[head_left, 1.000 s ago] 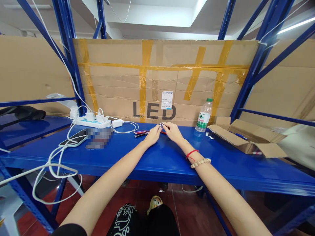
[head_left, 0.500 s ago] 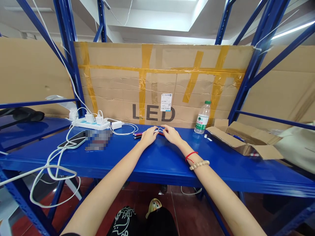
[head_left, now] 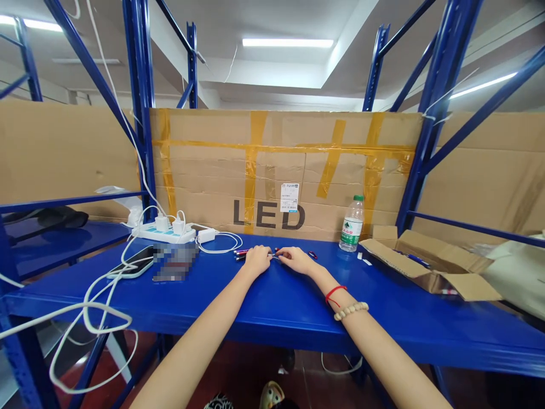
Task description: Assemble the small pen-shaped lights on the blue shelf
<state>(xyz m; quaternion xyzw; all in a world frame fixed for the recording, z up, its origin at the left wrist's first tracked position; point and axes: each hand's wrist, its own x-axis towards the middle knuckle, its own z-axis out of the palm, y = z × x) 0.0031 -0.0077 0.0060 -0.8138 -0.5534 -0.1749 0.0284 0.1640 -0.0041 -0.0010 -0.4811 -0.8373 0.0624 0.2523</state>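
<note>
Both my hands rest close together on the blue shelf top [head_left: 272, 307], near the cardboard sheet marked LED. My left hand [head_left: 257, 259] has its fingers curled over a small bunch of red pens [head_left: 242, 252] that sticks out to its left. My right hand [head_left: 297, 259] is pinched at the fingertips on a thin item between the two hands; I cannot make out what it is. A small red piece [head_left: 312, 254] lies just right of my right hand. A red string and a bead bracelet [head_left: 351, 309] sit on my right wrist.
A water bottle [head_left: 351, 224] stands to the right, beside an open cardboard box [head_left: 430, 264]. To the left are a white power strip [head_left: 164, 233] with chargers, a phone [head_left: 131, 262] and loose white cables [head_left: 89, 307] hanging over the front edge. Blue rack posts flank the shelf.
The camera has tilted up, so everything sits lower in the picture. My hands stay together over the pens; a small red piece now shows right of my right hand.
</note>
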